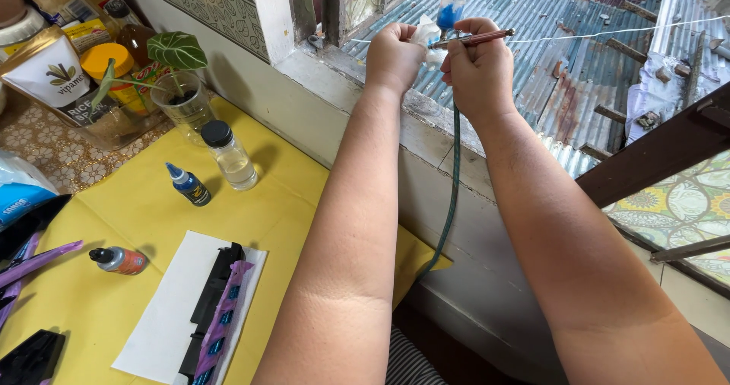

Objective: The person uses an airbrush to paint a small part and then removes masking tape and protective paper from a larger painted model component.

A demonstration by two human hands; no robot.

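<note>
Copper-coloured airbrush (473,39) sits gripped in our right hand (477,65), out over the window sill (426,130); its green hose (450,202) drops below the wrist. Our left hand (393,56), just beside it, is closed around a white tissue (426,31).

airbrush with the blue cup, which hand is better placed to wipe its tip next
Probably the left. The left hand already holds the white tissue bunched right at the front of the airbrush, over the window sill. The right hand is wrapped around the airbrush body, steadying it.
</note>
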